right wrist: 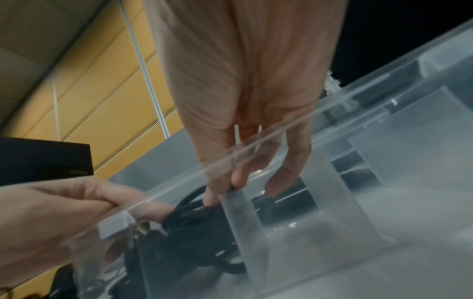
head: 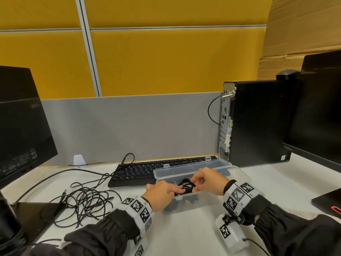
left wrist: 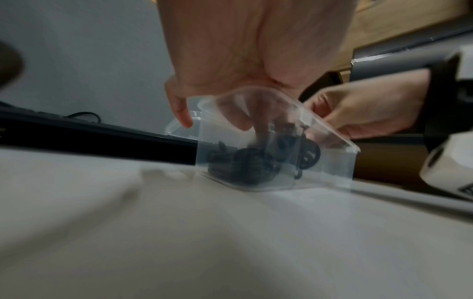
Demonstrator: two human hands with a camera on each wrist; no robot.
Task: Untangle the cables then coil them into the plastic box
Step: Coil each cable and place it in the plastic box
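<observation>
A clear plastic box (head: 238, 175) stands open on the white desk, its lid leaning back over the keyboard. Inside lies a black coiled cable (head: 186, 187), seen through the wall in the left wrist view (left wrist: 245, 161). My left hand (head: 171, 190) reaches in from the left with its fingers (left wrist: 261, 125) pressing down on the coil; its thumb stays outside the box wall. My right hand (head: 195, 182) comes in from the right and pinches a loop of the coil, plain in the right wrist view (right wrist: 225, 192). A tangled heap of black cables (head: 88, 202) lies on the desk to the left.
A black keyboard (head: 140, 171) sits right behind the box, under its lid. A monitor (head: 20, 124) stands at the left, and a computer tower (head: 258, 121) and a second monitor (head: 321, 108) at the right. A dark laptop corner (head: 330, 200) lies at the right edge.
</observation>
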